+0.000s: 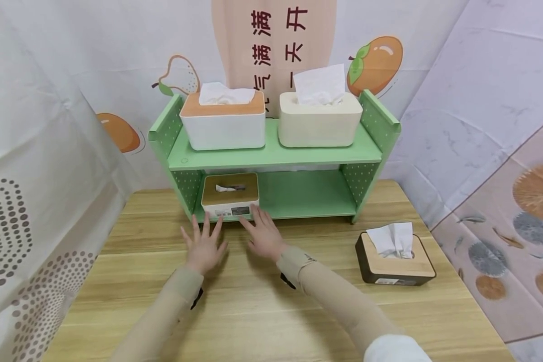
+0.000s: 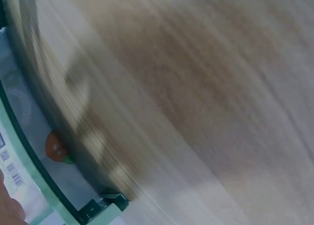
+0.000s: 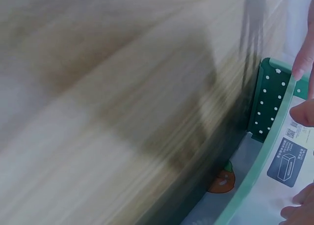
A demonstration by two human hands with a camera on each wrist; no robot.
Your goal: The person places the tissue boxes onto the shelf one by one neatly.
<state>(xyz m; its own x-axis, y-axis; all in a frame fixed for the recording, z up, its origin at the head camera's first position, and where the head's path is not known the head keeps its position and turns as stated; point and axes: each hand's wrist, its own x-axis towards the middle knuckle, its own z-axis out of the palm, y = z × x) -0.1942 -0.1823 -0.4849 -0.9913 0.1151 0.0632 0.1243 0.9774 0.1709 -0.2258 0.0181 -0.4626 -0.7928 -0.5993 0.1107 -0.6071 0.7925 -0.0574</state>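
Observation:
A small white tissue box (image 1: 230, 195) with a brown lid and a tissue tip in its slot sits at the left end of the green shelf's lower level. My left hand (image 1: 205, 250), fingers spread and straight, is at the shelf's front edge before the box's left part. With extended fingers, my right hand (image 1: 267, 236) touches the box's front right corner. In the right wrist view, fingers show at the right edge beside the box's printed label (image 3: 287, 162). Only a bit of a hand shows at the left edge of the left wrist view, near the green rim (image 2: 37, 178).
On the upper shelf (image 1: 271, 158) stand a white tissue box with an orange-brown lid (image 1: 223, 125) and a cream tissue box (image 1: 320, 125). A black tissue box with a wooden lid (image 1: 395, 259) lies on the wooden table (image 1: 253, 322) at right. Patterned cloth hangs behind.

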